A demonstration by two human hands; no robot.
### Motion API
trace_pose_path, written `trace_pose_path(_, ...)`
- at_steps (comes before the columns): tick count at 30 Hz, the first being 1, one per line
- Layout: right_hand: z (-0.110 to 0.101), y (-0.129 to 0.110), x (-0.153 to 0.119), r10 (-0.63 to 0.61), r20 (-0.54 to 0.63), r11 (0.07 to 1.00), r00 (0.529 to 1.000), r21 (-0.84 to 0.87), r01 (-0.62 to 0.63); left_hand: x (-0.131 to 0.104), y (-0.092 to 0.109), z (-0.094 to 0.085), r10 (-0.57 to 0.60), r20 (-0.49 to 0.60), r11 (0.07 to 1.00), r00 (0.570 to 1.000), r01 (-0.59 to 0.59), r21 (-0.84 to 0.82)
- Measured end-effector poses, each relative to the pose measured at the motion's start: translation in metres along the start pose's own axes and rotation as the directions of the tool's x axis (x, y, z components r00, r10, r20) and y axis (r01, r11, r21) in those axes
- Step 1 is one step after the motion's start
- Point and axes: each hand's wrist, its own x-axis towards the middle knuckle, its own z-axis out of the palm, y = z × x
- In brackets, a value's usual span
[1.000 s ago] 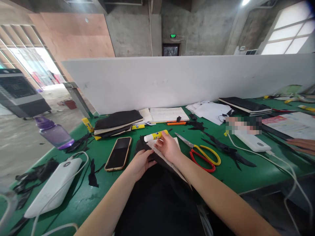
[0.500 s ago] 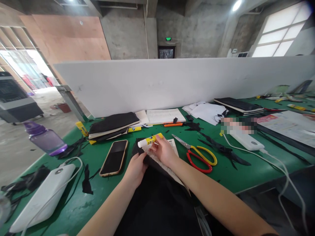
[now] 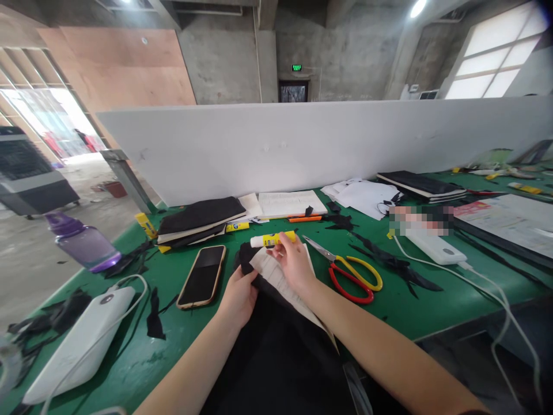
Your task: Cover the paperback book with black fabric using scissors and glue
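Nearest you, a white power bank [image 3: 84, 346] is lying on the green counter [image 3: 151, 363], to the near left of the phone [image 3: 201, 276]. A black fabric scrap [image 3: 154, 317] is resting just left of the phone. On the phone's right side, your left hand [image 3: 237, 294] is grasping black cloth [image 3: 270, 291], its grip pinching the edge between thumb and fingers. A printed sheet of paper [image 3: 276, 274] is lying over that cloth, right of the phone and slanting toward you. Above the paper, your right hand [image 3: 296, 265] is clasping a yellow glue stick [image 3: 273, 239], which is hovering to the right of the phone and slightly beyond it, its white end pointing left. Scissors [image 3: 332, 259] are lying farther right of the phone, their red and yellow handles spreading apart. A purple bottle [image 3: 88, 245] is resting well left of the phone. Beyond the phone, a stack of black-covered books [image 3: 201, 218] is lying near a long white panel [image 3: 280, 153], which is standing farthest from the phone.
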Motion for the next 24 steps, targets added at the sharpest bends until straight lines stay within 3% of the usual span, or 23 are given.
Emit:
trace_pose_path(3, -0.003, -0.016, 0.002, -0.218, -0.022, 0.945, 0.976, -0.256, 0.205, -0.001, 0.0, 0.0, 0.012, 0.015, 1.0, 1.0, -0.012, -0.008)
trace_pose_path(5, -0.004, -0.026, 0.0, -0.293, 0.079, 0.85, 0.953, -0.435, 0.297, -0.002, -0.001, 0.0, 0.02, 0.037, 1.0, 0.999, -0.02, -0.01)
trace_pose_path(9, -0.001, -0.029, -0.01, -0.238, 0.386, 0.619, 0.891, -0.647, 0.445, -0.002, -0.002, -0.001, 0.046, 0.08, 0.999, 0.996, -0.046, -0.005)
trace_pose_path(12, 0.0, -0.022, -0.013, -0.154, 0.477, 0.515, 0.865, -0.709, 0.482, -0.001, -0.004, -0.002, 0.062, 0.083, 0.998, 0.995, -0.063, 0.011)
trace_pose_path(20, -0.003, -0.019, -0.017, -0.164, 0.535, 0.49, 0.829, -0.685, 0.539, 0.003, -0.006, -0.009, 0.079, 0.15, 0.995, 0.986, -0.086, 0.044)
trace_pose_path(24, -0.006, -0.016, -0.017, -0.185, 0.592, 0.473, 0.784, -0.646, 0.599, 0.003, -0.007, -0.01, 0.082, 0.143, 0.994, 0.986, -0.091, 0.056)
